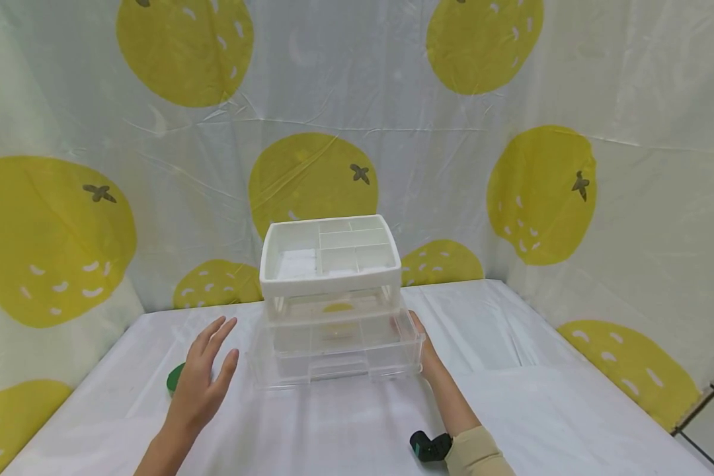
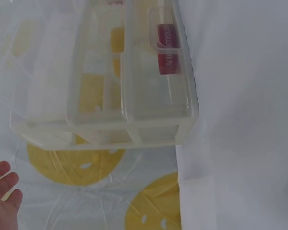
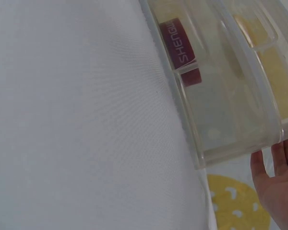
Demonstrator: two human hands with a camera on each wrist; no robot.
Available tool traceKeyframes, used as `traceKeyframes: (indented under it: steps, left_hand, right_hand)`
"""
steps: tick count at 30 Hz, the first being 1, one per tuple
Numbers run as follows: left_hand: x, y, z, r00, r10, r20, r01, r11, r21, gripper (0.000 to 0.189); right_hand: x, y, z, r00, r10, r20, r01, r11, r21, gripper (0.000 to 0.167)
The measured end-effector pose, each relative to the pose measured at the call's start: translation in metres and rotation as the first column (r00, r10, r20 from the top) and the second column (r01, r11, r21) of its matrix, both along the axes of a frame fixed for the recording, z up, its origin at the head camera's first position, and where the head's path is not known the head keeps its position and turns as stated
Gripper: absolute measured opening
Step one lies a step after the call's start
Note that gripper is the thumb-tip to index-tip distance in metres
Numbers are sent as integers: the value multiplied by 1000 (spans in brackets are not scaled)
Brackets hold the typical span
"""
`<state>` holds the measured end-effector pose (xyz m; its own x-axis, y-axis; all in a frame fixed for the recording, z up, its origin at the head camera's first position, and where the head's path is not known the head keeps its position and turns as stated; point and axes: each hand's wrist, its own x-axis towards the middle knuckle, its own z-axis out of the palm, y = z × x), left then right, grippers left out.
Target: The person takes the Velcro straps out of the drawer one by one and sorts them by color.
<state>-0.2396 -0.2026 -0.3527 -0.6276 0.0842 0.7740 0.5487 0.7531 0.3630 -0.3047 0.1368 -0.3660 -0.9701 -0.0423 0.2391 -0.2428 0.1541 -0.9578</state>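
A desktop drawer organizer (image 1: 331, 284) stands in the middle of the table, with a white divided tray on top and see-through drawers below. One clear drawer (image 1: 345, 357) juts toward me at the front. Against the organizer's right side rests my right hand (image 1: 419, 330), partly hidden by the clear plastic; in the right wrist view this hand (image 3: 281, 189) has its fingers extended along the side wall. To the left, apart from the organizer, my left hand (image 1: 199, 383) hovers with fingers spread and nothing in it. A dark red label with white letters (image 3: 177, 43) shows at the lowest drawer's front.
A green round object (image 1: 175, 378) lies on the white tablecloth (image 1: 333, 436), half behind my left hand. Close to my right sleeve is a small black device (image 1: 431, 447). A lemon-print curtain (image 1: 393, 158) hangs behind the table, and dark wire grid (image 1: 708, 423) shows at the lower right.
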Motion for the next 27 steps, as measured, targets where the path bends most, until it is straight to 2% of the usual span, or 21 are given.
traceKeyframes:
  steps: [2,4,7,10,13,17,23,25,27]
  left_hand:
    - [2,3,1,995,-43,-90,43,999,1,48]
    - [3,6,4,979,-94,-179,93,996,-11,44]
    - [4,13,8,944,-168,-285,162,986,-44,43]
    - [6,20,11,907,-204,-368,178,979,-102,51]
    - [6,27,14,863,-238,-446,185,970,-159,54]
    - [4,33,17,803,-295,-517,196,951,-238,49]
    - [4,41,21,712,-375,-594,191,917,-350,36]
    - [3,42,22,690,-392,-608,180,907,-380,33]
    - [3,44,22,681,-402,-612,164,899,-407,32]
  right_hand:
    - [-1,1,-1,1000,1,-10,-1,1000,13,39]
    - [-1,2,-1,1000,3,-17,-3,1000,10,38]
    - [-3,4,-4,1000,7,-12,-7,1000,2,37]
    - [-4,4,-5,1000,6,-13,-6,1000,8,38]
    - [-5,4,-6,1000,-1,-16,1,1000,14,38]
    - [-4,3,-4,1000,0,-29,1,1000,14,38]
    - [0,0,0,1000,6,4,-6,1000,3,39]
    - [2,-1,2,1000,-1,6,1,1000,0,39]
    - [1,-1,2,1000,-8,4,8,1000,0,39]
